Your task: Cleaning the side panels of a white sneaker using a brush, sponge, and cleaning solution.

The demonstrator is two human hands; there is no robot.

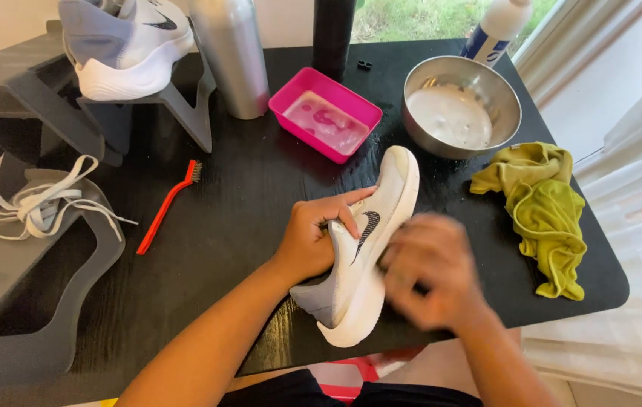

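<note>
**Shoe held on edge at table front**

White bottle [496, 29] with blue label stands at the far edge, behind the steel bowl [462, 105]. My left hand [313, 237] grips the white shoe [366, 249], fingers curled into its opening, thumb pressed along the side. My right hand [430, 271] is blurred against the sole; I cannot tell its finger state.
</note>
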